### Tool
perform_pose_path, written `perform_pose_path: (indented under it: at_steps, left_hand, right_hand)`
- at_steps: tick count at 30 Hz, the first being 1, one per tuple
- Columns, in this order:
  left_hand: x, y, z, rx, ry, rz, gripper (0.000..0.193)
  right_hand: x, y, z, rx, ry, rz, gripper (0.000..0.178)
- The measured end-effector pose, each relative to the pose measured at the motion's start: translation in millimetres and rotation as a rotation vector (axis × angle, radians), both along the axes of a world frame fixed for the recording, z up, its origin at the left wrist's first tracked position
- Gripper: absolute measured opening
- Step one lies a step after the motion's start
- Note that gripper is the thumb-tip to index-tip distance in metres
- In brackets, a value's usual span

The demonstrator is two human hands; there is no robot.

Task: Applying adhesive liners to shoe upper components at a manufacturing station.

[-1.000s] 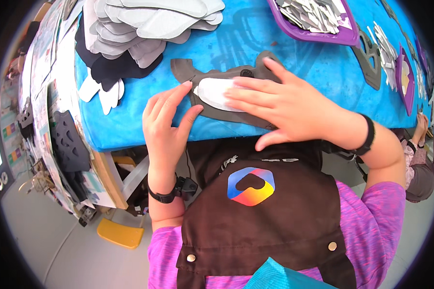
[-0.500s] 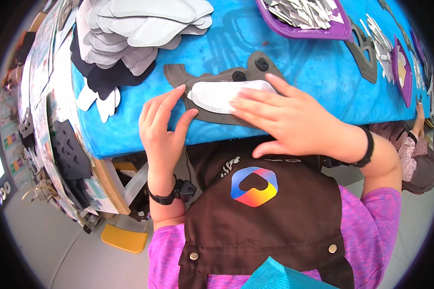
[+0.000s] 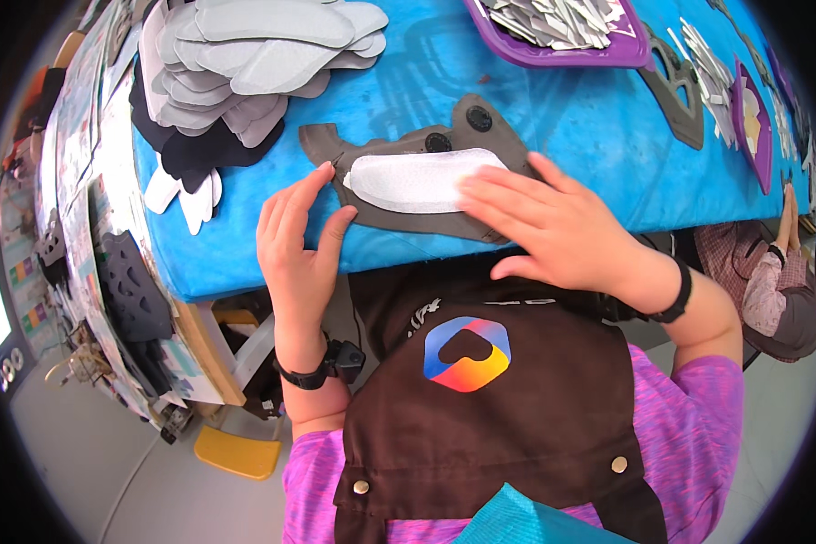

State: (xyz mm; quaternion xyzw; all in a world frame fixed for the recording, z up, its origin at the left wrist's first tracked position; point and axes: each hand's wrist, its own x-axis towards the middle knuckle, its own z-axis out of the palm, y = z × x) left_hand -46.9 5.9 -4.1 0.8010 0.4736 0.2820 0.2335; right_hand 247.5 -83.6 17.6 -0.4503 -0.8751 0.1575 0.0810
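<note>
A white oval pad (image 3: 403,186) lies flat on a grey-brown foam-like cut-out (image 3: 322,143), which has two round black discs (image 3: 478,119) along its far side. Stretched across the pad's right end are the fingers of my right hand (image 3: 558,227), laid flat with the thumb apart. My left hand (image 3: 292,245) is at the cut-out's left end, its index fingertip at the edge by a small notch. Its thumb stands away from the other fingers, and nothing shows between them. The pad's right tip is partly hidden under my right hand.
Grey-white oval pads (image 3: 254,54) are heaped at the far left over black pieces (image 3: 218,154). A purple tray (image 3: 562,56) of pale strips stands at the back. Another cut-out (image 3: 684,109) lies at right. Beyond the blue-covered table's (image 3: 245,245) right end, another person's hands (image 3: 787,218) show.
My right hand has slid rightward along the white pad, uncovering more of its middle. My left hand keeps its place at the cut-out's left end. The whole view has shifted slightly.
</note>
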Motion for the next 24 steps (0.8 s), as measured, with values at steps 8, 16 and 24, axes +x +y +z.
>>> perform_pose_path:
  at_steps: [8,16,24]
  left_hand:
    - [2,4,-1,0.08,-0.02,-0.031,0.046]
    - [1,4,-2,0.108,-0.037,-0.027,0.045]
    - [-1,2,-1,0.014,-0.021,-0.009,0.042]
  right_hand:
    - [11,-12,8,-0.027,-0.053,-0.192,0.073]
    - [15,0,5,0.005,-0.044,-0.138,0.075]
    - [-2,13,3,0.026,-0.06,-0.095,0.082]
